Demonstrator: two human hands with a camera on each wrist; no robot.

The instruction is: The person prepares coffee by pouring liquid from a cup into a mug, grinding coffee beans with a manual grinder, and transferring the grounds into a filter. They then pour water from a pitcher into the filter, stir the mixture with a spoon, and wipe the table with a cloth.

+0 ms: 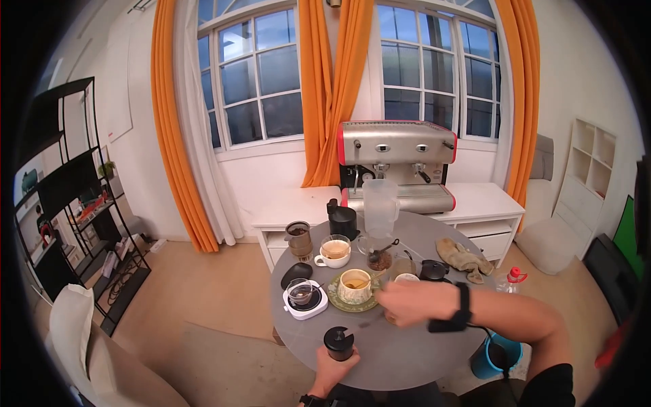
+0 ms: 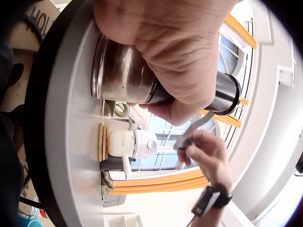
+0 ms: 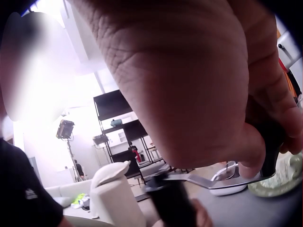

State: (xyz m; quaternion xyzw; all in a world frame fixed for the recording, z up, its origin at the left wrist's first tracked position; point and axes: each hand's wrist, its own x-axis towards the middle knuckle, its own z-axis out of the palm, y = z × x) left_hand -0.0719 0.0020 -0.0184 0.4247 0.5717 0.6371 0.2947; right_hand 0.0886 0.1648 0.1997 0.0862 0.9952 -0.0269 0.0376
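Left hand (image 1: 333, 370): wrapped round the body of a hand coffee grinder (image 1: 338, 342), fingers and thumb closed about its black upper section; grinder upright at the near edge of the round grey table (image 1: 400, 353). Left wrist view: glass lower jar of the grinder holding brown grounds, its base on the tabletop.

Right hand (image 1: 412, 302): fingers curled round the black knob at the end of the grinder's metal crank handle (image 2: 195, 126); handle running from the knob across to the grinder's top. Black band on the right wrist.

Just beyond the right hand: patterned cup (image 1: 354, 285) with pale liquid, on a green saucer (image 1: 339, 301). Left of that: small white scale (image 1: 305, 303) carrying a clear glass (image 1: 299, 292); dark oval lid (image 1: 296, 273) behind it.

Mid-table: white cup (image 1: 335, 251) of milky coffee; glass jar with a brown filter insert (image 1: 298, 238); black canister (image 1: 342, 220); tall clear plastic jug (image 1: 379, 207); glass vessel with dark grounds and a spoon (image 1: 380, 258); black lidded pot (image 1: 432, 270); crumpled tan cloth (image 1: 464, 258) at the right edge.

Behind the table: silver and red espresso machine (image 1: 397, 163) on a low white cabinet (image 1: 298, 207), under windows with orange curtains (image 1: 173, 129). Black shelving (image 1: 74, 203) at left. Blue bucket (image 1: 498, 356) on the floor at right, red-capped bottle (image 1: 510, 279) near it.
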